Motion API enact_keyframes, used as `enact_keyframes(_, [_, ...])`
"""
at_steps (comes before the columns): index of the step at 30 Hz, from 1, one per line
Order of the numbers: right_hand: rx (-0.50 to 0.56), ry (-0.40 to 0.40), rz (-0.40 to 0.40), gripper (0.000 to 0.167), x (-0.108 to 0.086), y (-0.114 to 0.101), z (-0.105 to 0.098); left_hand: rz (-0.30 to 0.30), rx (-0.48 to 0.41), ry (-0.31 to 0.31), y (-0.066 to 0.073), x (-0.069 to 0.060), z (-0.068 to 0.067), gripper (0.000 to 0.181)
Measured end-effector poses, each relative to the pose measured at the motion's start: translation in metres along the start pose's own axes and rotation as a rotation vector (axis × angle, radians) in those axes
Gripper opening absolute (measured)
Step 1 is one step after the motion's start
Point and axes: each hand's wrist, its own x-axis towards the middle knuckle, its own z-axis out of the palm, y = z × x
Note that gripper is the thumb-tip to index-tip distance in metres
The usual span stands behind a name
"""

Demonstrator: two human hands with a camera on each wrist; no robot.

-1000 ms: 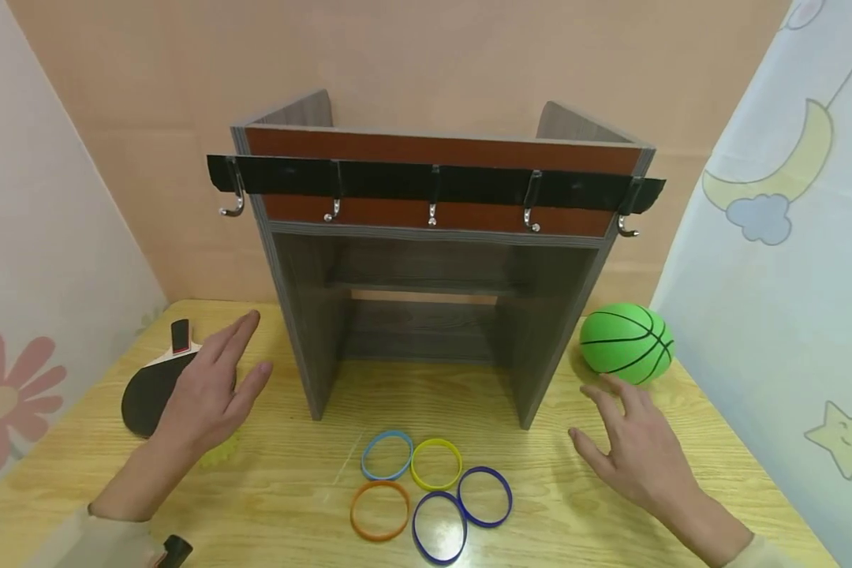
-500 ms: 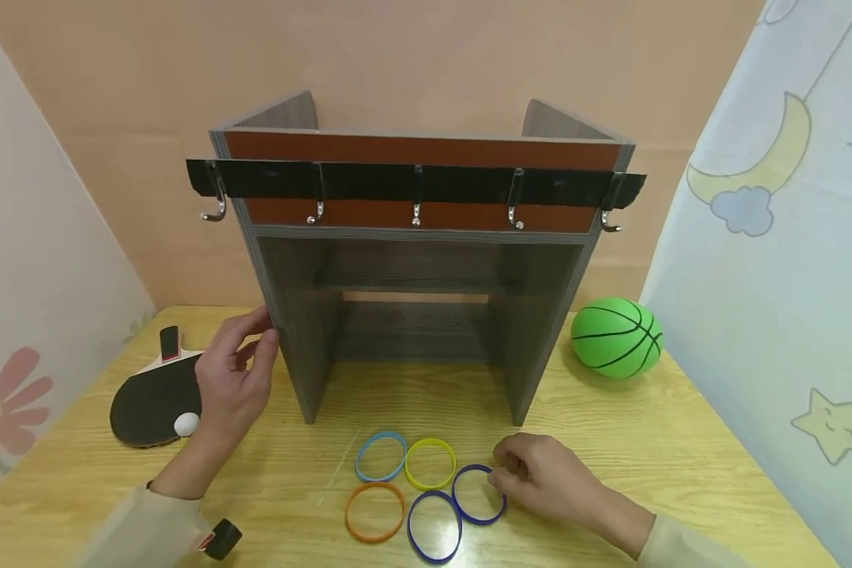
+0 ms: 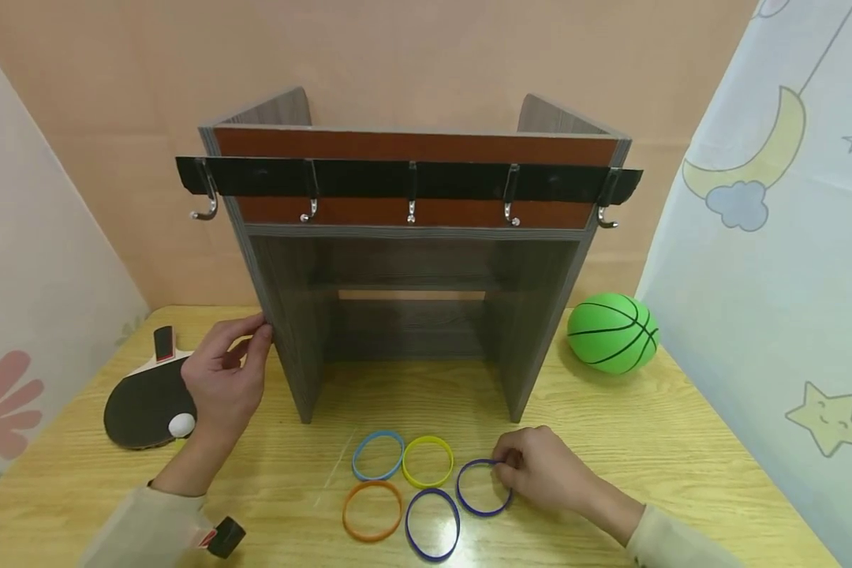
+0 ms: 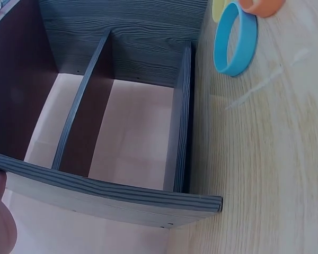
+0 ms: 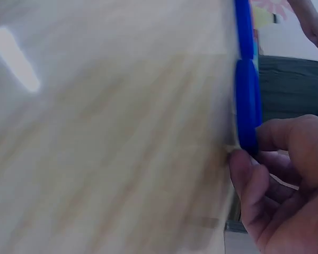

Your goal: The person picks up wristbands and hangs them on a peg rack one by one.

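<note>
The right hand [image 3: 543, 469] and left hand [image 3: 230, 379] have come inward over the last second. Nearest on the counter [image 3: 291, 489] lie a dark blue band [image 3: 433, 558] and an orange band [image 3: 371, 539]; just beyond, curled right fingers pinch the rightmost blue band [image 3: 484, 514]. Farther, bent left fingers touch the grey rack [image 3: 412, 268]; whether they grip it, I cannot tell.

The left forearm [image 3: 188, 469] angles inward and upward, its hand [image 3: 227, 375] raised, fingers bent and thumb [image 3: 259, 345] near the fingertips. The right forearm [image 3: 610, 505] reaches in lower, its hand [image 3: 543, 471] curled, thumb [image 5: 240, 166] and forefinger [image 5: 274, 133] pinching.
</note>
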Motion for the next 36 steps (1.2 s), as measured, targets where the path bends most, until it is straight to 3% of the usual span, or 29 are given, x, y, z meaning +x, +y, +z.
enact_keyframes(4, [0.136,-0.006,0.059,0.011,0.001,0.001,-0.012,-0.02,0.003,-0.001,0.001,0.0,0.001,0.013])
enact_keyframes(13, [0.571,-0.056,0.218,0.013,0.01,-0.009,-0.043,-0.059,0.019,-0.008,0.002,0.0,0.0,0.014])
enact_keyframes(24, [0.807,0.038,0.209,0.016,0.036,-0.037,-0.054,-0.079,0.005,0.016,0.001,-0.001,-0.001,0.011])
enact_keyframes(36, [1.017,0.1,0.109,0.012,0.077,-0.093,-0.051,-0.082,-0.032,0.021,-0.001,-0.001,-0.001,0.012])
